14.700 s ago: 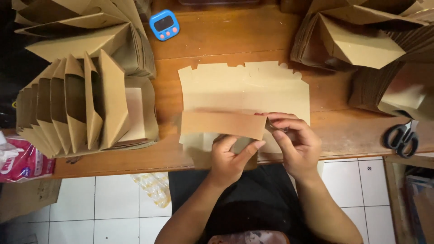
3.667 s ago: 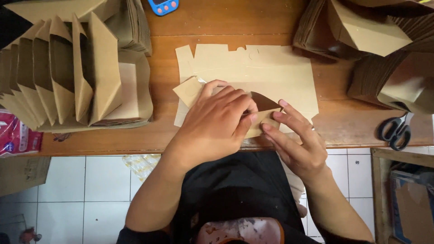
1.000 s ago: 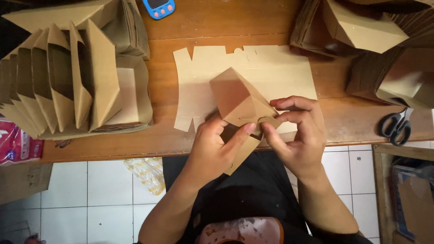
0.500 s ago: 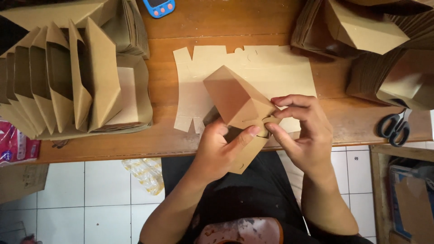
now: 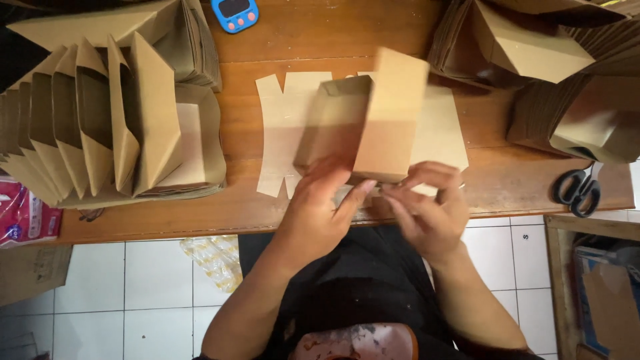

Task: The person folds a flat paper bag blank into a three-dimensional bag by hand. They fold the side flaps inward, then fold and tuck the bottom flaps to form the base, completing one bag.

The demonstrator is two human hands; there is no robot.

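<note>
On the wooden table (image 5: pixel 320 40), largest first: a row of nested folded kraft boxes (image 5: pixel 100 127) fills the left side, more stacked kraft boxes (image 5: pixel 533 53) crowd the top right and right edge. Between them lies a flat pile of die-cut cardboard blanks (image 5: pixel 283 127), partly covered. Above the blanks, held up off the table near its front edge, is the half-formed brown cardboard box (image 5: pixel 363 120), tilted, one tall panel upright, slightly blurred. Left hand (image 5: pixel 320 213) grips the box's lower left end, fingers curled, thumb pressing toward the bottom flap. Right hand (image 5: pixel 430 210) is partly closed, fingertips pinching the bottom flap at the box's lower right; both hands nearly touching each other. Black scissors (image 5: pixel 579 190) sit at the right front edge, well apart from the hands. Blue timer (image 5: pixel 235 13) at the top edge. Open bare wood only in the strip between left boxes and blanks, and right of the blanks; white tiled floor (image 5: pixel 133 293) below the table edge.
</note>
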